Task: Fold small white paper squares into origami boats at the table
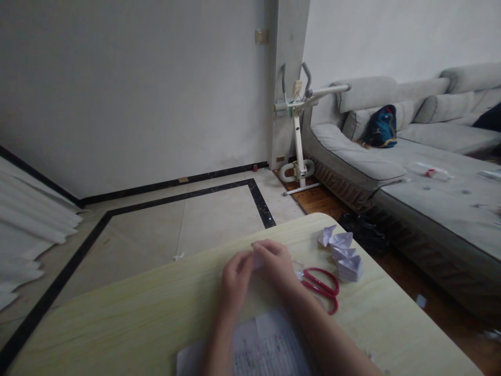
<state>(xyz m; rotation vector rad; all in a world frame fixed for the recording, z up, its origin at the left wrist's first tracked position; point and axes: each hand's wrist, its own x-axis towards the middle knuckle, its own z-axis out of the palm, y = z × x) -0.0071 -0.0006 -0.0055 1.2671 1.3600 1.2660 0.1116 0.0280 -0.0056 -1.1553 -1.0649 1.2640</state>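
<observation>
Close together over the table, my left hand [237,274] and my right hand [275,261] both pinch a small piece of white paper [257,260]. Fingers cover most of the paper, so its folded shape is hard to make out. Beside my right wrist lie scissors [321,284] with red handles, their blades partly hidden by the arm. Several folded paper boats [348,266] stand in a cluster to the right of the scissors. Beneath my forearms is a sheet of paper with writing [262,344].
The pale wooden table [129,324] has a rounded far right corner. Beyond it stand a white exercise machine [298,136] and a grey sofa [430,156] carrying a blue backpack [382,127]. A black plastic bag [364,232] lies on the floor by the sofa.
</observation>
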